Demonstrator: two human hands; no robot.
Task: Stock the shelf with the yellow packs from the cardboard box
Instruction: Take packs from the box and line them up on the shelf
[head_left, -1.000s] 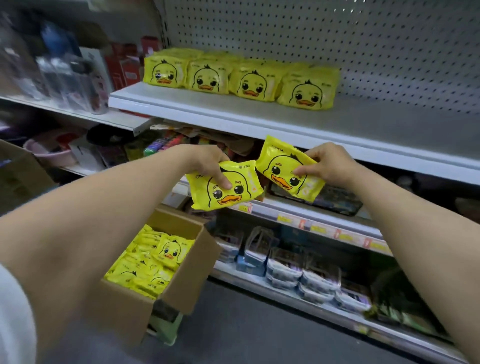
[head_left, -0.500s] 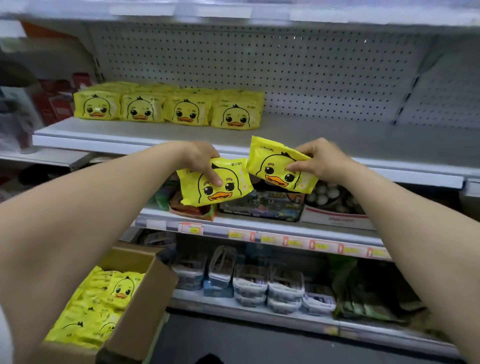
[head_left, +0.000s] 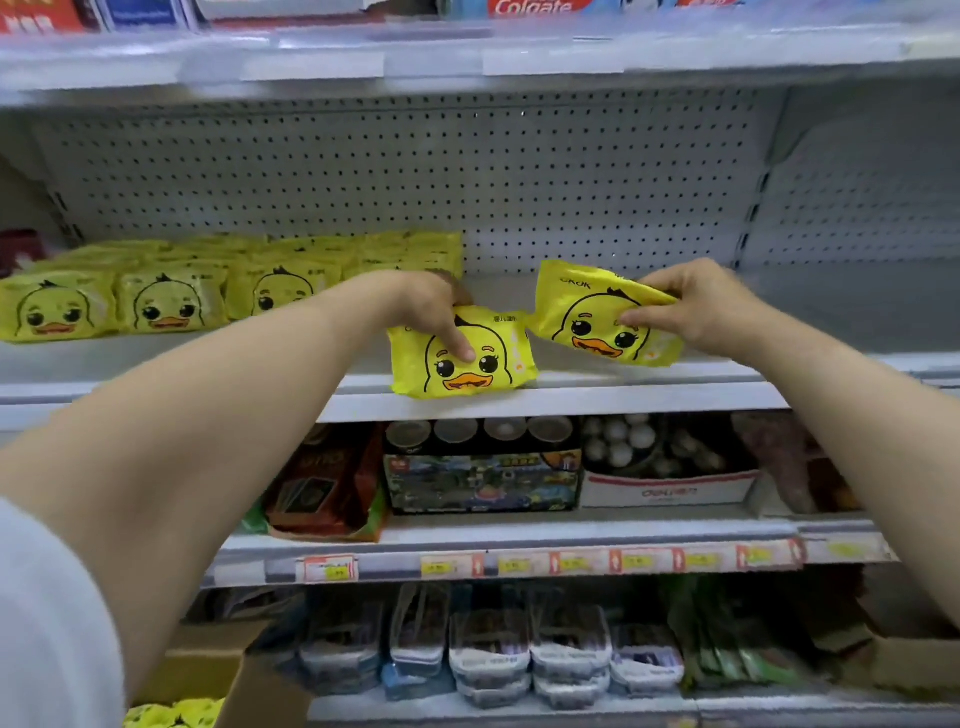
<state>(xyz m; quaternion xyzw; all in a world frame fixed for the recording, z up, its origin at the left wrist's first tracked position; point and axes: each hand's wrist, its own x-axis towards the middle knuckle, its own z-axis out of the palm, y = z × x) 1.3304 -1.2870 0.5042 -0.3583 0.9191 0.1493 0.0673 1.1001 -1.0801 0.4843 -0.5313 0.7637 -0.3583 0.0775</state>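
Both hands are holding a yellow pack each at the shelf (head_left: 571, 402).

At the far left, a row of packs (head_left: 171, 306) is lying on the shelf with duck faces outward, and below it a box (head_left: 249, 691) is showing more packs in its corner. The left hand (head_left: 431, 306) is gripping the left pack (head_left: 467, 364) from above, one fingertip on the duck's face and the pack's lower edge at the shelf's front lip. Just beside it, the right pack (head_left: 592, 317) is tilting, and the right hand (head_left: 696, 306) is pinching its right end; whether this pack is touching the board cannot be told.
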